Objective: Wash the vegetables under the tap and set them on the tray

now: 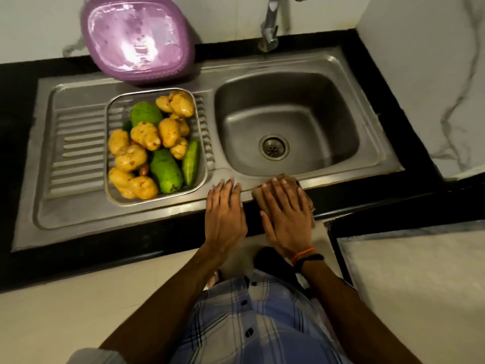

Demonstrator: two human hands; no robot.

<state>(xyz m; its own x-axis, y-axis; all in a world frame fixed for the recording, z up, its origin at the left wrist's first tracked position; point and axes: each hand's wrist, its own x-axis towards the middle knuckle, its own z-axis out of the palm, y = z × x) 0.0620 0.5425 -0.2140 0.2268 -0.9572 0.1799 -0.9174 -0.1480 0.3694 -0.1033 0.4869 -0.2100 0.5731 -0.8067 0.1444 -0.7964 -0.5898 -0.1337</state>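
Flat hands (225,214) beside vegetable-filled tray (157,197)

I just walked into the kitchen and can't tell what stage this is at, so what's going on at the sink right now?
A person stands at a steel sink with both hands flat on its front edge. The left hand rests on the bare rim, and the right hand presses on a brown cloth. A metal tray on the drainboard holds the potatoes and green vegetables. No water shows at the tap and the basin holds no vegetables. A purple container leans against the wall behind.
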